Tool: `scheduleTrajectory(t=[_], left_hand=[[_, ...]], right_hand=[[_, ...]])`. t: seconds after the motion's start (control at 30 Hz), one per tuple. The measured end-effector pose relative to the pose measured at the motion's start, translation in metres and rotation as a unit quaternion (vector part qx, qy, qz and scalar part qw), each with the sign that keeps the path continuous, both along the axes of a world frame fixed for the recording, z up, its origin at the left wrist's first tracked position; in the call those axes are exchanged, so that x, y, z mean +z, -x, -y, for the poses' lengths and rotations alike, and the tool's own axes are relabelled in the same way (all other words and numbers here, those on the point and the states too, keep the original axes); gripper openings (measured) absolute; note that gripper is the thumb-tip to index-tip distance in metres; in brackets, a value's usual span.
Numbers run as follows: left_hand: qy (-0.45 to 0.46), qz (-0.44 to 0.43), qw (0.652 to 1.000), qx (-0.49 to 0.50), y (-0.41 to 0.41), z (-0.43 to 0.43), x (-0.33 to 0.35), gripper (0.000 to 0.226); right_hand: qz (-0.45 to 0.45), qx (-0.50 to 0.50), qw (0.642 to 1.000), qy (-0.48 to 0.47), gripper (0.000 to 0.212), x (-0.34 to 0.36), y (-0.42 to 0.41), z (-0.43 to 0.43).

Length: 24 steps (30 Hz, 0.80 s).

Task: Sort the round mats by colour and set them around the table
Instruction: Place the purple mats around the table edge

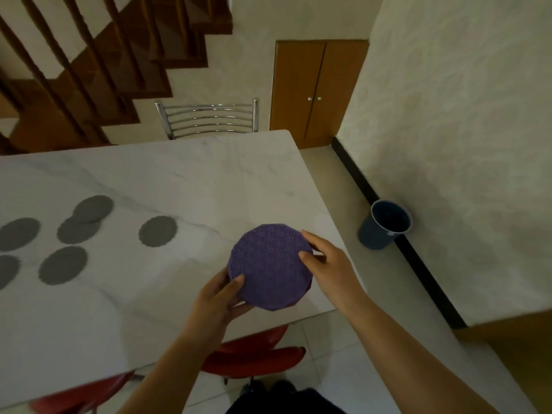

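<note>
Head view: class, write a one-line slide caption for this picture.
Both hands, left and right, hold a purple stack of mats over the marble table; grey mats lie spread out.

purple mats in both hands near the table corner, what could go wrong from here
1. The purple mats look like a stack pinched at the rims by the left hand and right hand; lower ones could slip out.
2. They are over the near corner of the table, so a dropped mat may land on the floor or the red chair.
3. Two of the grey mats already overlap, so that group may need respacing.
</note>
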<state>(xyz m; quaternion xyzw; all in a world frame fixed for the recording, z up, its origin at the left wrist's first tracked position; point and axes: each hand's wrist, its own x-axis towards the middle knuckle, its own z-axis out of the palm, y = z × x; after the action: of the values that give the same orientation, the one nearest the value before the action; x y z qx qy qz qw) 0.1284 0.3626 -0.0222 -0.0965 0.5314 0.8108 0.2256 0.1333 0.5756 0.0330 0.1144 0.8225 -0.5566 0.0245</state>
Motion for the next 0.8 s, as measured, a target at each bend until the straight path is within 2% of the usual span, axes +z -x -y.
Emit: scheduleTrajectory(t=[0.1,0.27,0.6,0.8], left_hand=[[0.000,-0.005,1.000,-0.014,0.006,-0.008,0.002,0.033],[-0.006,0.003,1.000,-0.018,0.015,-0.025,0.003,0.049],[-0.068,0.045,0.995,0.053,0.049,-0.093,-0.006,0.044],[-0.044,0.043,0.992,0.111,0.066,-0.130,-0.013,0.044]], right_hand=[[-0.007,-0.012,1.000,0.028,0.041,-0.003,0.003,-0.012],[0.031,-0.057,0.987,0.148,0.034,-0.008,0.018,-0.037],[0.116,-0.020,0.972,0.204,0.021,-0.004,0.085,-0.110],[0.140,0.028,0.966,0.214,0.016,-0.004,0.129,-0.145]])
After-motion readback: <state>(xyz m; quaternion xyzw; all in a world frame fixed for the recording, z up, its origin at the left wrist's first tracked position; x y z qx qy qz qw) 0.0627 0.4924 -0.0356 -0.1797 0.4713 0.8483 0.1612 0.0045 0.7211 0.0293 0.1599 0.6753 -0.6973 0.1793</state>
